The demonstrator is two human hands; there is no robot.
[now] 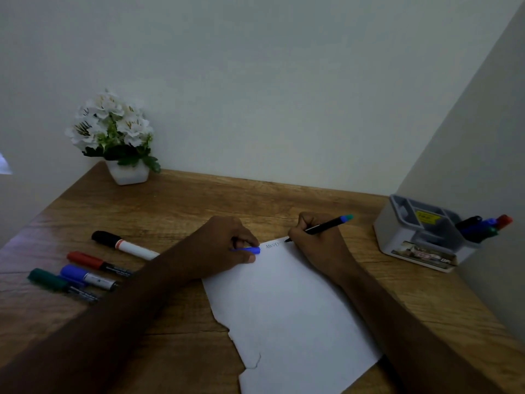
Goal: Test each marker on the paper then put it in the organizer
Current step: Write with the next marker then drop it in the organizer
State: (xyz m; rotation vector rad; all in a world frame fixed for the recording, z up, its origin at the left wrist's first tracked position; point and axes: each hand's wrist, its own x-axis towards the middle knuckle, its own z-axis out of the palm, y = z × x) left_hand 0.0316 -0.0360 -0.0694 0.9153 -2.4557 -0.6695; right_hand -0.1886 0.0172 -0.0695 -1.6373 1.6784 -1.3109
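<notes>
- Writing near the far edge of the paper, the right hand grips a black marker, its long axis slanting up and right toward the organizer at the desk's far right.
- The left hand, left of the tip, pinches the blue cap.

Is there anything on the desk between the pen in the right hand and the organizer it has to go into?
Nothing visible. Only bare desk lies between the pen in the right hand and the organizer, whose right compartment already holds markers.
</notes>
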